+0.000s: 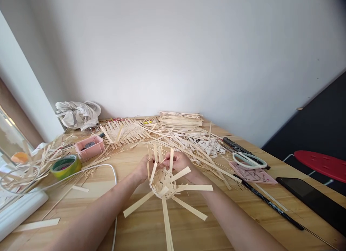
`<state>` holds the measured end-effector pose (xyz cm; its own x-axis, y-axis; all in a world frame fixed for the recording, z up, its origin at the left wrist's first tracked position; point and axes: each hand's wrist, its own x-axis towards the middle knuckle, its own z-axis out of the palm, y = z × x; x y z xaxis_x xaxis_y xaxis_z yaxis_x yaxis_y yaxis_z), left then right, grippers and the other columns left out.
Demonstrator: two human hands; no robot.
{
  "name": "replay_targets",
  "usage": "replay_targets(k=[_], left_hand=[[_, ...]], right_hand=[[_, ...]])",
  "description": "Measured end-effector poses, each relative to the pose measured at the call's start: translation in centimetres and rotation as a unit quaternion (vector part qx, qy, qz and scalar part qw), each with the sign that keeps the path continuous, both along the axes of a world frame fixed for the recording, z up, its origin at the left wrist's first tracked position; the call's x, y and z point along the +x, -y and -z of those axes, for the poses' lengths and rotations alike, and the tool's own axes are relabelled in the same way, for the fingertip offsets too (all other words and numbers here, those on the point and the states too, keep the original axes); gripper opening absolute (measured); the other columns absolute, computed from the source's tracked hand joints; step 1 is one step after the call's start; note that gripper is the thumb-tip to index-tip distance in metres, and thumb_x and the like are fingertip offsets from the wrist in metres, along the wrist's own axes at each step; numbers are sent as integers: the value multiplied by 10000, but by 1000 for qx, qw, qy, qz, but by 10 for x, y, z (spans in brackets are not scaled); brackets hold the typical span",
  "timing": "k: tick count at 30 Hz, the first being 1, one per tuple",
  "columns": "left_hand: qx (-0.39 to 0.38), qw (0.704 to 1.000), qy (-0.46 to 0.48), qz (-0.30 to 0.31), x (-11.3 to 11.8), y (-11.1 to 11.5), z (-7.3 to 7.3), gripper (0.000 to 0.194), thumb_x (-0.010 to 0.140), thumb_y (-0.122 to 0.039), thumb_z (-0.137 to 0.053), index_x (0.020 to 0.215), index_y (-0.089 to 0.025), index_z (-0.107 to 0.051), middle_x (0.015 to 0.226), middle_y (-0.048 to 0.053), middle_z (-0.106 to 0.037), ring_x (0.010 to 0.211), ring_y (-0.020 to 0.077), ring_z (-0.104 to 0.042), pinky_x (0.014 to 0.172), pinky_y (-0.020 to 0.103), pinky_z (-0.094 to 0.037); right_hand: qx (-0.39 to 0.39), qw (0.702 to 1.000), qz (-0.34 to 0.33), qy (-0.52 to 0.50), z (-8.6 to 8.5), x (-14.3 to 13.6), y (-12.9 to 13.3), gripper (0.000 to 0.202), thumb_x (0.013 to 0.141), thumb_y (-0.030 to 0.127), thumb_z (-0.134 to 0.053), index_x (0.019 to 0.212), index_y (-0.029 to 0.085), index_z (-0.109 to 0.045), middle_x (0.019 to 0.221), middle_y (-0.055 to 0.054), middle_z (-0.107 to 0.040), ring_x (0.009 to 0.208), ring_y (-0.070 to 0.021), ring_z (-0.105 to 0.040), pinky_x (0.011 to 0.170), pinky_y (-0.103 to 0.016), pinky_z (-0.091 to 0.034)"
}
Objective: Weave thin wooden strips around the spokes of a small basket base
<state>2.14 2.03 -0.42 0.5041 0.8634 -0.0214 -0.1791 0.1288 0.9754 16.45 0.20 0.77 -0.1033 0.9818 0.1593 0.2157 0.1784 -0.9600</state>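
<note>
A small round basket (pixel 154 189), part-woven from pale wooden or bamboo strips, is in front of me at the middle of the table. Its flat strips stick out all round, some upright at the far side, others splayed toward me and to the right. My left hand (pixel 142 169) is closed on the basket's far left rim, its fingers partly hidden behind upright strips. At the far right rim, my right hand (pixel 178 162) pinches a thin weaving strip (pixel 160 161) between thumb and fingers. Both hands are close together.
Behind lie a woven mat (pixel 125 131), a strip bundle (pixel 181 119) and loose strips. Left are a pink box (pixel 90 147), green tape roll (pixel 66 167) and white cable (pixel 115 204). Right are scissors (pixel 248 160), a black pen (pixel 270 203) and a dark phone-like slab (pixel 310 202).
</note>
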Motion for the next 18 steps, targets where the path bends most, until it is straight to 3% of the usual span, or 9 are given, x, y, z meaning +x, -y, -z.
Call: replay_targets(k=[7, 15, 18], left_hand=[[-19, 1000, -2, -21, -5, 0, 4, 183, 500, -215, -743, 632, -110, -672, 565, 44, -615, 505, 124, -504, 527, 254, -379], [-15, 998, 3, -53, -8, -7, 9, 214, 506, -242, -755, 624, -104, -642, 576, 39, -619, 507, 122, -531, 519, 244, -406], [-15, 998, 20, -65, -8, -9, 13, 211, 514, -240, -753, 624, -99, -643, 579, 40, -627, 504, 127, -545, 515, 246, -415]], right_hand=[[167, 974, -39, 147, 9, -2, -14, 150, 626, 137, -520, 482, 166, -488, 509, 32, -458, 500, -91, -395, 484, -215, -286], [236, 948, -81, 196, -2, -8, -20, 180, 608, 60, -450, 471, 156, -384, 525, 41, -409, 528, -79, -367, 502, -204, -259], [235, 953, -78, 176, -2, -10, -20, 180, 602, 58, -460, 472, 156, -384, 517, 38, -410, 523, -82, -362, 499, -209, -258]])
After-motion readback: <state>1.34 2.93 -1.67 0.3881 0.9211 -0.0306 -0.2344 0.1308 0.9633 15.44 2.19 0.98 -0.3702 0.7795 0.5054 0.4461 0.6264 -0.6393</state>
